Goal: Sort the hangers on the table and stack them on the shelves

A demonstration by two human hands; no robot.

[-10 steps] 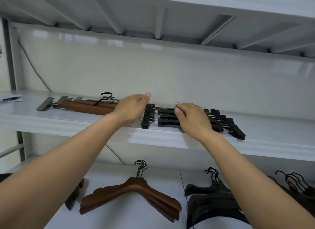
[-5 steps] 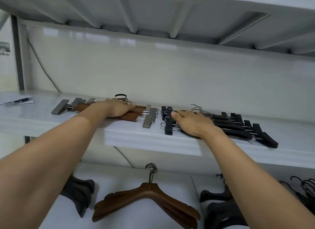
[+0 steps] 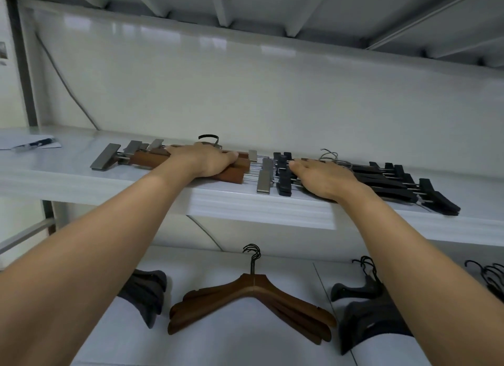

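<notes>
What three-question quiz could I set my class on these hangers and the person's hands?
1. True or false: the left hand rests on the brown wooden clip hangers.
2. The right hand lies on: A) the black clip hangers; B) a towel; C) a box.
3. Fill in: the brown coat hangers lie one level ____ the clip hangers.
Key: 1 true; 2 A; 3 below.

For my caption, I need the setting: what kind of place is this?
Probably a clothing stockroom: white shelves hold sorted stacks of wooden clip hangers, black clip hangers and wooden coat hangers.
</notes>
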